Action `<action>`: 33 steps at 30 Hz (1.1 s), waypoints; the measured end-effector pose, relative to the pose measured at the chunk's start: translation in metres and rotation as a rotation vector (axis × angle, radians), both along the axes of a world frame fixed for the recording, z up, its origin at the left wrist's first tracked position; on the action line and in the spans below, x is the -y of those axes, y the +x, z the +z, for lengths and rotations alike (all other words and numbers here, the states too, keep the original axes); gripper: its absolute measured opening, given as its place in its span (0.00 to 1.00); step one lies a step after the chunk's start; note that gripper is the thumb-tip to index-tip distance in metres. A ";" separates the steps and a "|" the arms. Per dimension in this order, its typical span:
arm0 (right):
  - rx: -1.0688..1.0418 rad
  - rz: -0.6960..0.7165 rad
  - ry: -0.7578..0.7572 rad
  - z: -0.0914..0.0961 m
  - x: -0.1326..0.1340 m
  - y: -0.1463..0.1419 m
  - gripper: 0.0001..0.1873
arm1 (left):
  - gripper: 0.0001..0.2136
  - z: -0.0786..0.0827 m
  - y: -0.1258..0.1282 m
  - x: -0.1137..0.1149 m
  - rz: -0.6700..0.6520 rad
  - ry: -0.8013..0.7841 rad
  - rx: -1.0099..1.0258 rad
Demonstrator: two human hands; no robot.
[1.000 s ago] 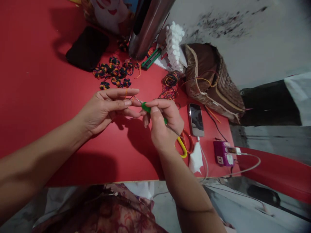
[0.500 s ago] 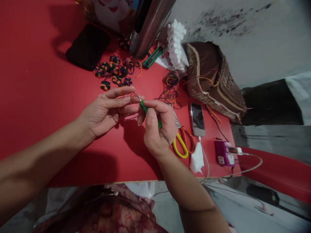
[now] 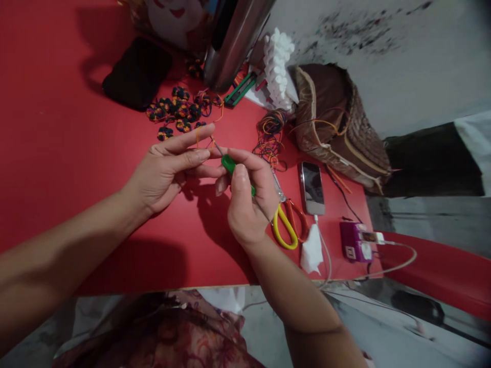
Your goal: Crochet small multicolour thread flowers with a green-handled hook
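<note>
My right hand (image 3: 249,204) has its grip closed on the crochet hook (image 3: 229,163): thumb and forefinger pinch the green handle, and the bare metal tip points away from me towards my left hand (image 3: 164,171). Both hands are raised over the red bench (image 3: 57,128), just left of the scissors (image 3: 286,227), which lie flat with their yellow and red loops towards me.

My left hand carries the yarn (image 3: 198,134). An orange strand crosses my outstretched forefinger, and my thumb presses against the fingers below it, so that grip is closed on the thread. Whether a small started piece sits in the pinch I cannot tell, as it is too small to see.

By my judgement this is the middle of a stitch, with the hook tip right at the strand between my fingers. The next move calls for even tension from the forefinger and a small turn of the hook to catch the thread without splitting it.

Beyond the scissors and to the left is a cluster of finished crochet pieces (image 3: 178,110) in dark blue, orange and yellow. Straight beyond the scissors lies a loose yarn tangle (image 3: 268,135). Just right of the scissors a phone (image 3: 312,187) lies face up.
</note>
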State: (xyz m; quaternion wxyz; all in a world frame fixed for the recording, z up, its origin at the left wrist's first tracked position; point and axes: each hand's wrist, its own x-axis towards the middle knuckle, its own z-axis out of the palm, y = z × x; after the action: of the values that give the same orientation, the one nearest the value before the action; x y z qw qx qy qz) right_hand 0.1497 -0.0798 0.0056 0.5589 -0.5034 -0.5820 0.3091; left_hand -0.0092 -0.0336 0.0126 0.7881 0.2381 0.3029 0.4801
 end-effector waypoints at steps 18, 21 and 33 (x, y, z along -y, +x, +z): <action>0.095 -0.024 0.116 -0.021 0.003 0.000 0.14 | 0.14 0.006 0.006 -0.002 0.108 -0.085 -0.046; 0.014 0.049 0.147 -0.024 -0.002 0.005 0.15 | 0.14 0.005 0.002 -0.003 0.094 -0.041 -0.048; 0.034 0.144 0.240 -0.017 -0.016 0.018 0.12 | 0.12 -0.010 -0.007 -0.012 0.057 0.098 0.026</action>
State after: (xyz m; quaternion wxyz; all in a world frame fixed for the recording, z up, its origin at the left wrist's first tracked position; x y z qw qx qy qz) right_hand 0.1676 -0.0636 -0.0117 0.5814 -0.3951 -0.6588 0.2681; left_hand -0.0157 -0.0220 0.0023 0.7653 0.2614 0.2753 0.5198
